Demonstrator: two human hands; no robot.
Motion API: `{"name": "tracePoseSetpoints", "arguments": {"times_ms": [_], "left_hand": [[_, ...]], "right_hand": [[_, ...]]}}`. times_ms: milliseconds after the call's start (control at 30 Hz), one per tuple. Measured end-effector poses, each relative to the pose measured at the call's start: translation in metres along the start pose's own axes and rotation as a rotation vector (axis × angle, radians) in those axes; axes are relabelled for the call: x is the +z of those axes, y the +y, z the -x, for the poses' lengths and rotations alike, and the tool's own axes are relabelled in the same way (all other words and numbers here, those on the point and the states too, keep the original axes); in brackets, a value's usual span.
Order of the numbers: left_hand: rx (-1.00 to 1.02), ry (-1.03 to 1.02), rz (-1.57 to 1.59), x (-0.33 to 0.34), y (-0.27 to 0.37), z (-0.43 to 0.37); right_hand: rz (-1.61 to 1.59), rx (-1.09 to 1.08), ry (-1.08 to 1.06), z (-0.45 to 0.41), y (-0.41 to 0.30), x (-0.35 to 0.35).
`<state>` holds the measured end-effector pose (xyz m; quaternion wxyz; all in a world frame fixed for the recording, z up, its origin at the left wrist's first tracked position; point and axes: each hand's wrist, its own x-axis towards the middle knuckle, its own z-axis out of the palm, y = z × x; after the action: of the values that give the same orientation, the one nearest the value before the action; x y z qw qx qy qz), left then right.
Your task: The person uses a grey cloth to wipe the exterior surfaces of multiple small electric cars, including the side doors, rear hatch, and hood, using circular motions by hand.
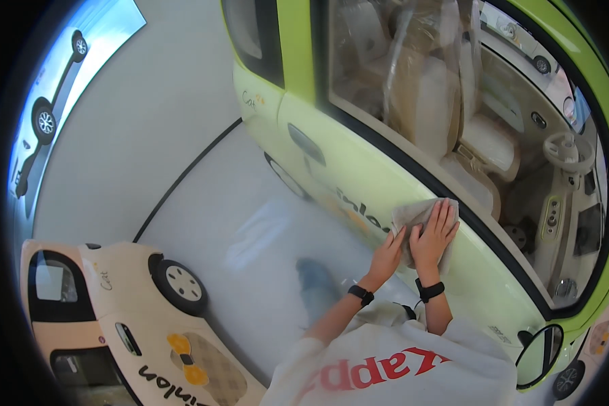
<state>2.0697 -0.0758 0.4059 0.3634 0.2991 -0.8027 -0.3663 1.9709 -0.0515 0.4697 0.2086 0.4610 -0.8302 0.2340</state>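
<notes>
A grey cloth (pixel 416 213) lies folded against the pale green door (pixel 355 167) of a small car, just under the black trim of its side window. Flat on the cloth, with fingers stretched toward the window, rests my right hand (pixel 433 238). My left hand (pixel 387 256) is at the cloth's left edge, its fingertips touching it; whether they pinch the fabric is hard to see. Both wrists wear black bands. Dark lettering on the door runs up to the cloth and is partly hidden by it. The door handle (pixel 307 144) is farther up to the left.
A side mirror (pixel 539 356) juts out at the lower right. Behind the window glass are plastic-covered seats (pixel 426 101) and a steering wheel (pixel 568 151). A second small car, cream and pink (pixel 127 284), stands at the lower left, across the grey floor (pixel 203 213). A lit display shows at the upper left.
</notes>
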Motion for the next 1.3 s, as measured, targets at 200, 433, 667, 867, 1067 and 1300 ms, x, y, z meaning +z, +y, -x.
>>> {"name": "tracePoseSetpoints", "arguments": {"times_ms": [200, 433, 667, 867, 1067, 1300], "left_hand": [[0.057, -0.128, -0.004, -0.026, -0.028, -0.019], [0.162, -0.176, 0.034, -0.068, -0.067, -0.053], [0.033, -0.218, -0.007, -0.108, -0.098, -0.060], [0.025, -0.166, -0.040, -0.132, -0.125, -0.079], [-0.103, -0.254, -0.070, -0.174, -0.164, -0.108], [-0.045, -0.141, -0.094, -0.228, -0.224, -0.155]], "right_hand": [[0.032, -0.011, 0.091, -0.026, -0.036, 0.012], [0.044, -0.006, 0.129, -0.045, -0.074, 0.043], [0.084, -0.045, 0.129, -0.052, -0.115, 0.077], [0.118, -0.088, 0.108, -0.070, -0.150, 0.107], [0.071, -0.169, 0.082, -0.095, -0.194, 0.151], [0.020, -0.165, 0.098, -0.139, -0.272, 0.193]]}}
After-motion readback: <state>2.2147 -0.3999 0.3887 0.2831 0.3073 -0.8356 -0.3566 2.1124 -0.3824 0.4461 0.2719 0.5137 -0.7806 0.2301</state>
